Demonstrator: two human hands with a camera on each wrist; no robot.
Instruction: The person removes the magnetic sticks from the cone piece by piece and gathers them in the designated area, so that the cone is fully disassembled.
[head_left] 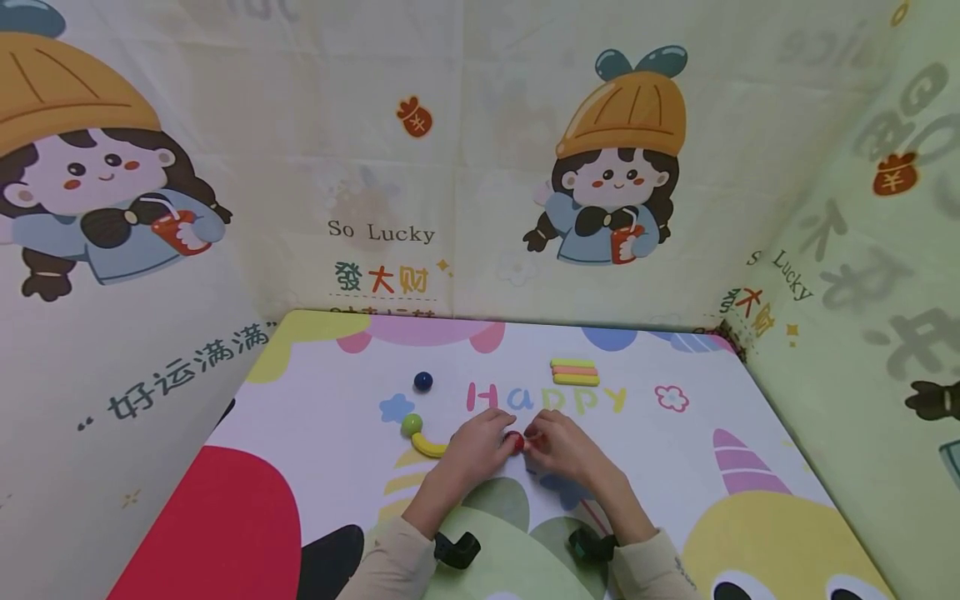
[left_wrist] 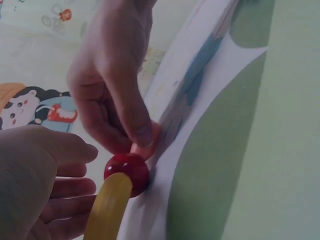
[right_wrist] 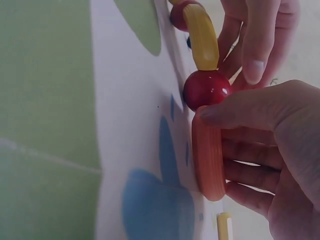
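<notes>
My right hand [head_left: 567, 450] pinches an orange rod [right_wrist: 208, 155] between thumb and fingers. One end of the rod meets a shiny red ball [right_wrist: 207, 90]. On the ball's other side, a curved yellow rod [right_wrist: 202, 37] touches it, and another red ball sits at that rod's far end in the right wrist view. My left hand [head_left: 474, 443] is beside the red ball and yellow rod, its thumb apart from the ball in the left wrist view. In the head view, a green ball [head_left: 412, 425] and a curved yellow rod [head_left: 427, 447] emerge left of my left hand.
A dark blue ball [head_left: 423, 382] lies farther back on the left. Two yellow rods and an orange rod [head_left: 575, 372] lie side by side at the back right. The patterned tabletop [head_left: 352, 400] meets printed cloth walls [head_left: 480, 283] at the back and sides.
</notes>
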